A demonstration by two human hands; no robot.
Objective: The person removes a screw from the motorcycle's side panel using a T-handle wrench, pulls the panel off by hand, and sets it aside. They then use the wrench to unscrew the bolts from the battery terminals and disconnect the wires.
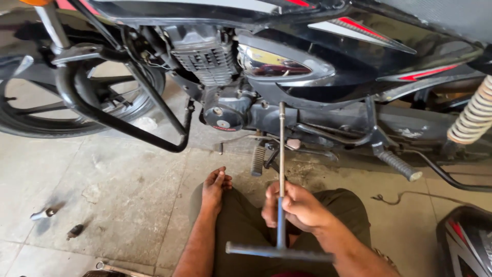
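Note:
I sit on the floor facing a black motorcycle (328,66) with red stripes. My right hand (297,205) grips the shaft of a long T-handle wrench (281,154); its crossbar lies near my lap and its tip reaches up to the engine side cover. My left hand (215,187) rests on my left knee, fingers loosely curled, holding nothing. The engine (205,56) and a footpeg (258,160) are just beyond my hands.
A black crash guard bar (128,123) curves in front of the front wheel (61,102). Two small metal parts (43,213) lie on the stained concrete floor at left. A rear shock spring (474,118) shows at right, and another red-and-black body panel (466,241) at bottom right.

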